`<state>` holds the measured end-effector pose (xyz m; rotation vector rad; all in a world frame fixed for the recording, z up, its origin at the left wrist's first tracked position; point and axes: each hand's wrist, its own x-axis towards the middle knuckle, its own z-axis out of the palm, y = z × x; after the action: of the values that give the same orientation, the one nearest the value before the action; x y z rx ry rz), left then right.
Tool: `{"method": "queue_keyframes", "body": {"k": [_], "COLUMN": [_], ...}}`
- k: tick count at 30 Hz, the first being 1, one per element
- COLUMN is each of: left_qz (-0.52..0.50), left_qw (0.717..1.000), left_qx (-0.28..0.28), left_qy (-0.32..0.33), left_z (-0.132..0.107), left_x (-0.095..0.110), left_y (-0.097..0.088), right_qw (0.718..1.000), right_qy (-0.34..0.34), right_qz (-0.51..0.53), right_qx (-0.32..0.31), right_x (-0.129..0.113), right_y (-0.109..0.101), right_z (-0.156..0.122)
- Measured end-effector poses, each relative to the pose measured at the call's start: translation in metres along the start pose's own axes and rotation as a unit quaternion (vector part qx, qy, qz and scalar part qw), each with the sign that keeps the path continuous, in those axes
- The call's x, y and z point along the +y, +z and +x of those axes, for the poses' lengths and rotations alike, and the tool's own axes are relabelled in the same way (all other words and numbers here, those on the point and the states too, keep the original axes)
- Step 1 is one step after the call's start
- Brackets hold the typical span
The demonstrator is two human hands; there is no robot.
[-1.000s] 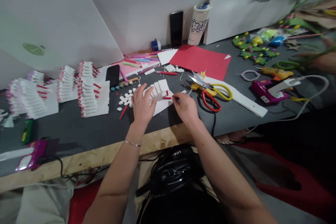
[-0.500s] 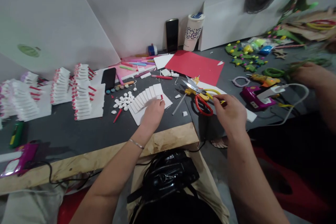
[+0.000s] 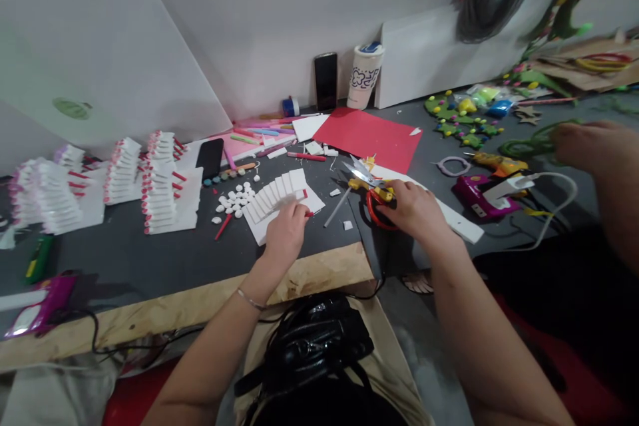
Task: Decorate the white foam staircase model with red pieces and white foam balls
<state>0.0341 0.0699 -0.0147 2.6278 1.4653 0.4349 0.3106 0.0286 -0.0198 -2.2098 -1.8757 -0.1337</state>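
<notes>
My left hand (image 3: 285, 231) is closed, with a short thin red piece (image 3: 310, 214) at its fingertips. Beside it, a fan of white folded strips (image 3: 273, 194) lies on a white card (image 3: 256, 229), and another small red piece (image 3: 305, 194) sits at the strips' right end. My right hand (image 3: 415, 213) is closed around the handles of the scissors (image 3: 367, 178); one handle is red, the other yellow. The scissor blades point left and stand apart. White round pieces (image 3: 234, 198) and a red stick (image 3: 223, 227) lie left of the card.
Several finished-looking white fan stacks (image 3: 160, 203) stand at left. Behind are a red sheet (image 3: 369, 133), a phone (image 3: 326, 82) and a cup (image 3: 364, 76). At right are a purple power strip (image 3: 482, 200) and another person's hand (image 3: 592, 143) with green strands.
My right hand has moved left onto the scissor handles. My left hand has dropped slightly from the strips, leaving a red piece at their end. The other person's hand has shifted.
</notes>
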Motion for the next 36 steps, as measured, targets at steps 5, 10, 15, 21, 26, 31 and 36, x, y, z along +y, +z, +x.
{"method": "queue_keyframes", "body": {"k": [5,10,15,21,26,31,36], "left_qz": [-0.060,-0.090,-0.124,-0.155,-0.219,-0.268,-0.301], "left_qw": [0.997,0.993,0.989,0.984,0.970,0.958,0.947], "left_qx": [0.039,0.045,0.038,0.046,0.083,0.091,0.097], "left_qy": [0.032,0.063,0.074,0.070,0.060,0.051,0.048], "left_z": [-0.016,-0.025,-0.026,-0.028,-0.026,-0.022,-0.021], "left_x": [0.003,0.006,0.007,0.005,0.000,-0.001,0.000], "left_y": [0.009,0.021,0.026,0.029,0.028,0.026,0.027], "right_qw": [1.000,0.995,0.992,0.991,0.993,0.993,0.991], "right_qy": [0.004,0.017,0.043,0.067,0.049,0.090,0.070], "right_qz": [0.006,0.079,0.103,0.117,0.105,0.023,0.059], "right_qx": [0.018,0.057,0.062,-0.008,0.000,-0.076,-0.095], "right_x": [0.003,-0.005,-0.045,-0.090,-0.063,-0.007,-0.002], "right_y": [0.008,0.004,0.003,0.017,0.012,0.006,0.016], "right_z": [0.002,0.024,0.076,0.121,0.101,0.053,0.034]}}
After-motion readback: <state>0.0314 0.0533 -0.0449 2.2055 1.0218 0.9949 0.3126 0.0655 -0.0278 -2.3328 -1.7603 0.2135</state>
